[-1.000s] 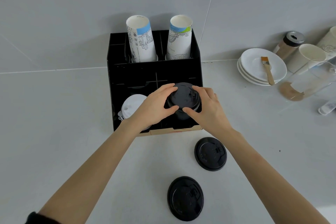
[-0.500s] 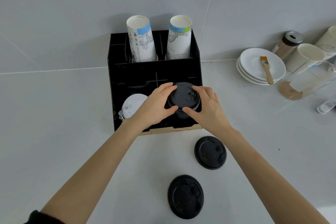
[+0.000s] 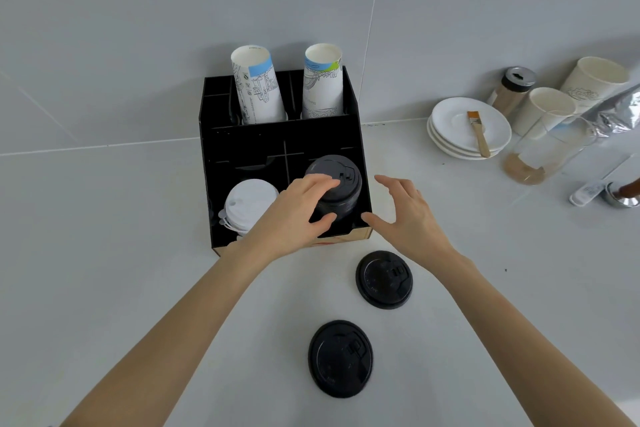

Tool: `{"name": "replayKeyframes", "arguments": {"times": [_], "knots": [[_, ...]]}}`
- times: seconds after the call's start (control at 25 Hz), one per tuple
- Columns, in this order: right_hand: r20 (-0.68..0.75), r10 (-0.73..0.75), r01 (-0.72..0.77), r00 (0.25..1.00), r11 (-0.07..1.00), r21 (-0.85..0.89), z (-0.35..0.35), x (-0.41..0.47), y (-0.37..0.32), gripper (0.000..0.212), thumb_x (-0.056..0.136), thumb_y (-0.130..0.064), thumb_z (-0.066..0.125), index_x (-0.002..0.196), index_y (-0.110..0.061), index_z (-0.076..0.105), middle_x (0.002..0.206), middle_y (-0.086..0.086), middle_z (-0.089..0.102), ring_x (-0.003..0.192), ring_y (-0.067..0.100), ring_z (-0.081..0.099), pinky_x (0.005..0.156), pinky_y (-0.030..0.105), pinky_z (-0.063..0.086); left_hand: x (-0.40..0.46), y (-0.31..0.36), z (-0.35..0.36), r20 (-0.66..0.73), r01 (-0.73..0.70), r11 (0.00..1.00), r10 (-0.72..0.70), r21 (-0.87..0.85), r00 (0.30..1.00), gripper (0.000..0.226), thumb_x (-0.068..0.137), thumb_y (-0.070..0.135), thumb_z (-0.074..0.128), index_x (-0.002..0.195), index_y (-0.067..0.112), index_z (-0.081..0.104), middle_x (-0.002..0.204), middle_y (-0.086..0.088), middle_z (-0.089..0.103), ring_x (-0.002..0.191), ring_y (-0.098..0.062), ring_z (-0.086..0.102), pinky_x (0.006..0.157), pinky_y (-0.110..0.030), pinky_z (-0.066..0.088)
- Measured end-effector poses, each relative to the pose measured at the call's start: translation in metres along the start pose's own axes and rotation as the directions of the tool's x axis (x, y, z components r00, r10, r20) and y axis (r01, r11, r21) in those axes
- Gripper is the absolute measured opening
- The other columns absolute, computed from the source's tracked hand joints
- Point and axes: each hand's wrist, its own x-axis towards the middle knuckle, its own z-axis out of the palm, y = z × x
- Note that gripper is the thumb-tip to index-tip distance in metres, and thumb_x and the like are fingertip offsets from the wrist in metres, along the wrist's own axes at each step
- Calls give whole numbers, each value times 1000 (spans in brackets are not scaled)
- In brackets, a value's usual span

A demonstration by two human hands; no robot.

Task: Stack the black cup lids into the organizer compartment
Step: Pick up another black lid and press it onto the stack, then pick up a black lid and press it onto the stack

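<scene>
Since a second ago, the right hand (image 3: 410,218) has let go, fingers spread, beside the black slotted organizer (image 3: 277,146). Left hand (image 3: 294,215) grips the stacked black plastic lids (image 3: 337,184) in its front-right compartment; press evenly before fetching two loose black lids (image 3: 383,279).

A café or drinks-service counter is being indicated: paper cups (image 3: 258,87) and lids are being kept in a black organizer (image 3: 277,146) at the worktop's back edge, while stacked saucers (image 3: 467,128), a shaker jar (image 3: 512,88) and a tamper (image 3: 623,196) are being stored toward its right edge.
</scene>
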Motion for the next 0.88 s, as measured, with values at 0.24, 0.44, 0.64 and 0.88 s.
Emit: {"name": "replayKeyframes", "arguments": {"times": [0.24, 0.44, 0.64, 0.88], "knots": [[45, 82, -81, 996, 997, -20, 0, -32, 31, 58, 83, -26, 59, 134, -19, 30, 138, 6, 39, 129, 24, 34, 105, 36, 31, -15, 17, 33, 132, -43, 999, 45, -22, 990, 49, 87, 23, 51, 133, 18, 33, 141, -1, 37, 129, -17, 33, 109, -33, 30], [109, 133, -133, 985, 991, -8, 11, -52, 53, 58, 83, -24, 59, 134, -20, 30, 138, 4, 38, 128, 22, 34, 102, 33, 32, -23, 20, 65, 248, 13, 999, 0, -51, 969, 57, 84, 29, 56, 134, 18, 30, 141, -1, 35, 128, -18, 34, 108, -31, 29], [199, 140, -143, 970, 990, -3, 19, -63, 70, 64, 79, -20, 63, 134, -20, 30, 138, 5, 37, 126, 24, 36, 102, 32, 32, -24, 21, 87, 339, 72, 997, -65, -8, 938, 65, 82, 31, 59, 135, 16, 26, 144, -3, 30, 133, -20, 28, 112, -36, 28], [221, 113, -124, 969, 992, 37, 28, -68, 79, 63, 78, -14, 63, 132, -18, 32, 135, 6, 39, 124, 25, 39, 103, 32, 34, -26, 24, 103, 382, 79, 997, -76, 8, 921, 67, 81, 29, 60, 136, 14, 24, 143, -6, 29, 130, -23, 29, 110, -41, 31]]}}
